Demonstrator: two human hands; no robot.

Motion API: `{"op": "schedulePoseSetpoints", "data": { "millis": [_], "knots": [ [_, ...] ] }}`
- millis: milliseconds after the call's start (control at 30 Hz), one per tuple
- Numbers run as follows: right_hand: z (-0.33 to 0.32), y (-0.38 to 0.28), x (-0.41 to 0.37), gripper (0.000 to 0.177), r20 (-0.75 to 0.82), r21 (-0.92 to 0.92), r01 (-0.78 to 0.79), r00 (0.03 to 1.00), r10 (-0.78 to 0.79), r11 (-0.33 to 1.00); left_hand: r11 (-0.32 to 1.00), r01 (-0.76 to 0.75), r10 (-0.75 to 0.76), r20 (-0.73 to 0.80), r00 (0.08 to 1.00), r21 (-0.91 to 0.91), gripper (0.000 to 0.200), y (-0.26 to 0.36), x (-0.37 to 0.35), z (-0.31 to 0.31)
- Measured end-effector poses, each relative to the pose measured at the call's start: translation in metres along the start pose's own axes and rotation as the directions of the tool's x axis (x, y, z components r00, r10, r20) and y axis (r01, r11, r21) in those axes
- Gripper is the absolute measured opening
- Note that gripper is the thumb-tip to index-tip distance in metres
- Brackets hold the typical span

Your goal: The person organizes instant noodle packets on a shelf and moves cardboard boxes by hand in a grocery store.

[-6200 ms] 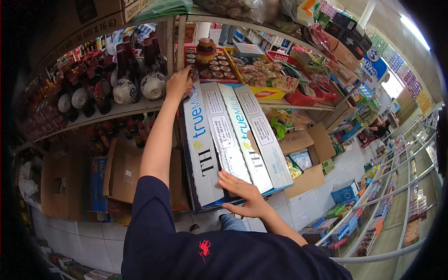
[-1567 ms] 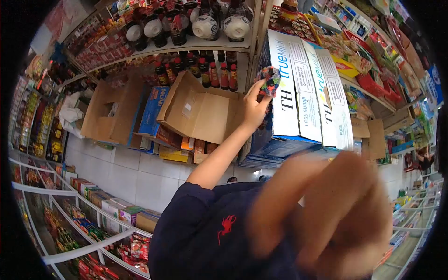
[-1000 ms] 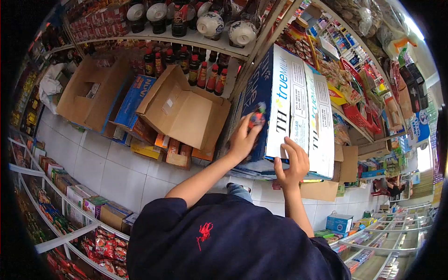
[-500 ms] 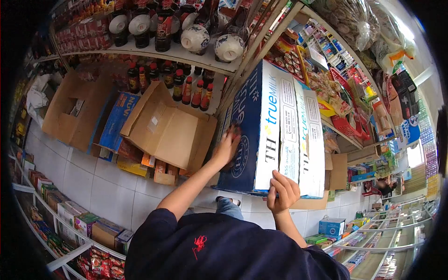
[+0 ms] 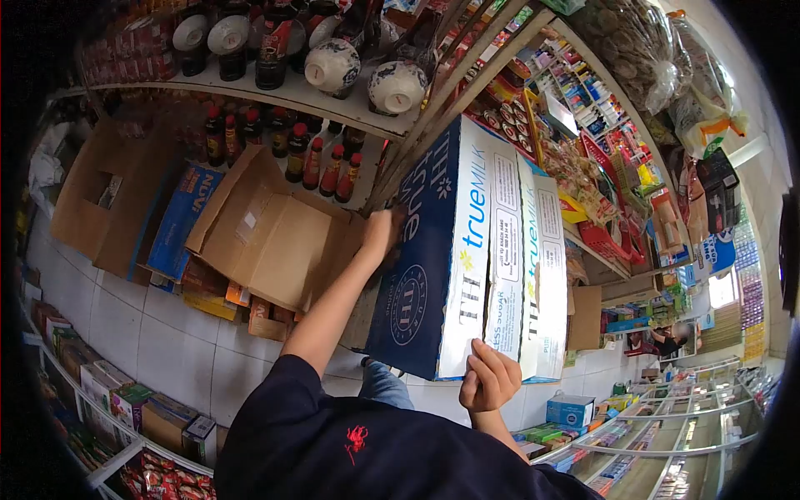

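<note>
A large blue and white milk carton box [image 5: 479,250] stands tilted in the middle, its blue side facing left. My left hand [image 5: 381,236] is at the box's left side, near its upper part, with its fingertips hidden in shadow beside the blue face. At the near edge of the white top, my right hand [image 5: 490,375] has its fingers curled against the cardboard. An open brown cardboard box [image 5: 271,237] lies just left of my left forearm.
Shelves with bottles [image 5: 296,152] and patterned bowls [image 5: 395,88] rise behind. To the right are a red basket [image 5: 612,242] and packaged goods. Glass display cases [image 5: 658,433] line the lower right. A seated person [image 5: 669,342] is far right.
My left hand has moved up and left along the box's blue side. The box appears lower and further left in view, with my right hand still at its near edge.
</note>
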State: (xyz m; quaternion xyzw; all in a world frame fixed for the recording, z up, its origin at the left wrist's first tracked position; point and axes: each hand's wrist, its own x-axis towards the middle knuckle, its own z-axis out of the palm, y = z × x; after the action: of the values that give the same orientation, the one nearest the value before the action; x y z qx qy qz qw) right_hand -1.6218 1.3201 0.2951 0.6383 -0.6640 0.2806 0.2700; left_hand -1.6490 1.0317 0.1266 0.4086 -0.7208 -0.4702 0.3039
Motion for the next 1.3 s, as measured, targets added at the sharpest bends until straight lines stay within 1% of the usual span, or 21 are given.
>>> {"op": "schedulePoseSetpoints", "data": {
  "millis": [33,67,100,133,167,200,233,300,400,500,567,700,767,800,867,1000,1100,1167,1200,1233,1300],
  "knots": [
    [0.000,0.000,0.000,0.014,0.007,0.004,-0.003,1.000,0.003,1.000,0.985,-0.169,0.169,-0.030,0.985,-0.011,0.032,0.009,-0.005,-0.009],
    [0.001,-0.001,0.000,0.012,-0.003,0.006,-0.016,1.000,0.016,1.000,0.977,-0.149,0.136,-0.094,0.986,-0.155,0.028,0.060,-0.014,-0.033],
    [0.000,0.000,0.000,0.014,-0.013,0.005,-0.028,1.000,0.028,1.000,0.953,-0.303,0.287,-0.236,0.928,-0.031,0.028,0.065,0.001,-0.023],
    [-0.001,-0.001,0.000,0.014,-0.006,0.002,-0.027,1.000,0.027,1.000,0.889,-0.449,0.393,-0.350,0.851,-0.093,0.029,0.089,0.008,-0.027],
    [-0.001,-0.002,0.001,0.013,-0.004,-0.009,-0.028,1.000,0.028,1.000,0.878,-0.459,0.395,-0.339,0.854,-0.132,0.030,0.109,0.016,-0.033],
    [-0.001,-0.002,0.001,0.013,-0.004,-0.021,-0.026,1.000,0.026,0.999,0.896,-0.336,0.273,-0.236,0.933,-0.290,0.030,0.125,0.024,-0.037],
    [-0.001,-0.001,0.001,0.013,-0.002,-0.027,-0.023,1.000,0.023,0.999,0.893,-0.338,0.274,-0.237,0.932,-0.297,0.030,0.125,0.037,-0.033],
    [-0.001,-0.001,0.000,0.013,0.011,-0.016,-0.032,0.999,0.032,0.999,0.888,-0.447,0.361,-0.440,0.823,-0.108,0.030,0.112,0.068,-0.016],
    [-0.001,0.000,-0.001,0.013,0.008,-0.042,-0.020,1.000,0.020,0.999,0.943,-0.302,0.249,-0.307,0.919,-0.138,0.030,0.059,0.089,0.008],
    [-0.002,0.000,-0.001,0.012,0.030,-0.059,0.004,1.000,-0.002,0.998,0.974,-0.127,0.092,-0.185,0.978,-0.186,0.031,0.019,0.054,0.015],
    [-0.001,0.000,-0.001,0.011,0.012,-0.061,0.026,1.000,-0.025,0.998,0.969,-0.155,0.120,-0.180,0.976,-0.194,0.032,-0.039,0.034,0.039],
    [0.000,0.001,-0.001,0.011,-0.026,-0.055,0.031,0.999,-0.033,0.998,0.913,0.241,-0.237,0.055,0.970,-0.329,0.032,-0.052,-0.059,0.020],
    [0.000,0.001,0.000,0.011,-0.049,-0.055,0.017,0.999,-0.020,0.998,0.968,-0.100,0.061,-0.167,0.984,-0.232,0.030,-0.085,-0.087,0.033],
    [0.000,0.001,-0.001,0.011,-0.057,-0.052,0.023,0.998,-0.026,0.998,0.969,-0.109,0.075,-0.160,0.984,-0.221,0.030,-0.082,-0.098,0.026],
    [0.001,0.002,-0.003,0.012,-0.081,-0.051,0.029,0.996,-0.033,0.998,0.994,0.045,-0.049,-0.038,0.998,-0.103,0.028,-0.058,-0.125,0.005],
    [0.002,-0.002,0.000,0.010,-0.139,-0.006,-0.019,0.990,0.018,1.000,0.994,-0.009,0.006,-0.033,0.999,-0.111,0.026,-0.020,-0.170,-0.025],
    [0.001,-0.003,0.004,0.012,-0.186,0.046,-0.036,0.982,0.044,0.998,0.988,0.128,-0.114,0.152,0.982,-0.087,0.028,-0.002,-0.207,-0.037],
    [-0.003,-0.005,0.004,0.011,-0.167,0.113,-0.075,0.982,0.093,0.991,0.968,-0.163,0.145,-0.107,0.984,-0.192,0.023,-0.004,-0.233,-0.035],
    [-0.006,-0.003,0.002,0.012,-0.176,0.164,-0.045,0.982,0.074,0.985,0.966,-0.098,0.105,0.016,0.994,-0.240,0.030,-0.008,-0.245,-0.041],
    [-0.010,-0.006,-0.001,0.013,-0.177,0.278,-0.074,0.976,0.127,0.958,0.970,-0.092,0.103,0.037,0.994,-0.226,0.030,0.003,-0.256,-0.050],
    [-0.017,-0.019,-0.018,0.016,-0.204,0.388,-0.157,0.947,0.250,0.908,0.922,-0.015,0.040,0.058,0.998,-0.386,0.032,0.028,-0.271,-0.066]
  ]
}}
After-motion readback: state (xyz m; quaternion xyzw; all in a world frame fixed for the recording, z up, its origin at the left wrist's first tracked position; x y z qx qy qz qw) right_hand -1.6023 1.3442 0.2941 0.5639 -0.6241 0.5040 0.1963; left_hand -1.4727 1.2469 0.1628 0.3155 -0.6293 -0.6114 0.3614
